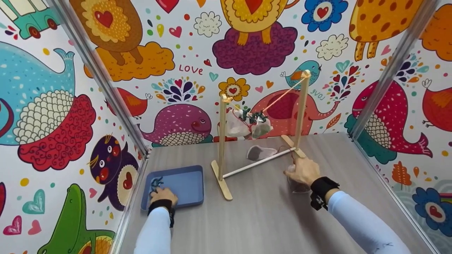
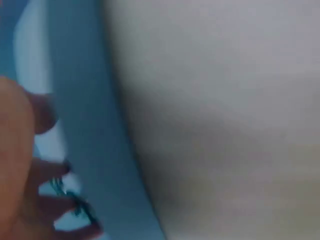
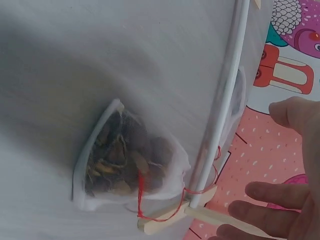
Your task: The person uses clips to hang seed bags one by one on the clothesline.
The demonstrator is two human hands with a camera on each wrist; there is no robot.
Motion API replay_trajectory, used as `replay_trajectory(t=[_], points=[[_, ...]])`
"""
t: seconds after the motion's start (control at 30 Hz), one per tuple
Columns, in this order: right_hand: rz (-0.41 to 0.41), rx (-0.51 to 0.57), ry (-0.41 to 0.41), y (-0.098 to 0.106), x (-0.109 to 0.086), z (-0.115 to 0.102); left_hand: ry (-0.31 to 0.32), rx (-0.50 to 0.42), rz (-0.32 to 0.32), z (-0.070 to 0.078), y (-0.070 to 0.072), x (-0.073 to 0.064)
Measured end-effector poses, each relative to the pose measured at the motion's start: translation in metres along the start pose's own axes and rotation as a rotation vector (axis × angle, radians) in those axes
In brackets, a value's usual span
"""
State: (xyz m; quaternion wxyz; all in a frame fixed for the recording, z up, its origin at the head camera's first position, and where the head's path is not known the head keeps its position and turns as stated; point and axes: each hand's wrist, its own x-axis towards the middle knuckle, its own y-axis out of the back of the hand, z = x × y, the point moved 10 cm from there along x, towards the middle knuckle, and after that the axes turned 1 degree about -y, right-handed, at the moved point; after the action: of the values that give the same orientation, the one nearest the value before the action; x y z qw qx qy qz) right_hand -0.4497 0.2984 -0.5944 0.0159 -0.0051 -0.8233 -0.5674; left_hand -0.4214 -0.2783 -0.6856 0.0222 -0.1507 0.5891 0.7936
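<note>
My left hand (image 1: 164, 197) reaches into a blue tray (image 1: 190, 187), its fingertips over some dark green twisted pieces (image 1: 157, 181). In the left wrist view the fingers are spread behind the tray wall, and whether they touch the green pieces is unclear. My right hand (image 1: 304, 171) hovers by the right foot of a wooden stand (image 1: 221, 141), fingers apart and holding nothing. Just below it, a white mesh pouch (image 3: 125, 165) with dark, dried-looking bits lies on the table. A red string (image 3: 141, 195) runs from the pouch across the stand's foot.
Mesh pouches (image 1: 237, 126) hang with green pieces from a sagging cord (image 1: 282, 95) between the stand's posts. A white rod (image 1: 257, 164) joins the posts low down. Behind it another pouch (image 1: 260, 152) lies on the table. Printed panels enclose the table's back and sides.
</note>
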Motion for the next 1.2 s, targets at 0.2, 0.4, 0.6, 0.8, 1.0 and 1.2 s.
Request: replay_trajectory(t=[0.2, 0.4, 0.6, 0.8, 1.0, 1.2], points=[[0.023, -0.067, 0.096, -0.008, -0.004, -0.018, -0.127, 0.002, 0.208, 0.042, -0.001, 0.002], [0.052, -0.068, 0.156, -0.005, -0.006, -0.029, -0.154, -0.031, 0.287, 0.066, -0.009, 0.008], [0.055, -0.068, 0.152, 0.0, -0.005, -0.027, -0.109, -0.031, 0.226, 0.065, -0.017, 0.007], [-0.048, -0.037, 0.096, -0.013, -0.01, -0.021, -0.22, 0.017, 0.293, 0.083, -0.006, 0.005], [0.068, -0.016, 0.21, 0.003, -0.014, -0.038, -0.333, 0.054, 0.406, 0.13, 0.02, -0.005], [0.231, 0.023, 0.44, 0.02, -0.028, -0.07, -0.475, 0.066, 0.414, 0.197, 0.038, -0.025]])
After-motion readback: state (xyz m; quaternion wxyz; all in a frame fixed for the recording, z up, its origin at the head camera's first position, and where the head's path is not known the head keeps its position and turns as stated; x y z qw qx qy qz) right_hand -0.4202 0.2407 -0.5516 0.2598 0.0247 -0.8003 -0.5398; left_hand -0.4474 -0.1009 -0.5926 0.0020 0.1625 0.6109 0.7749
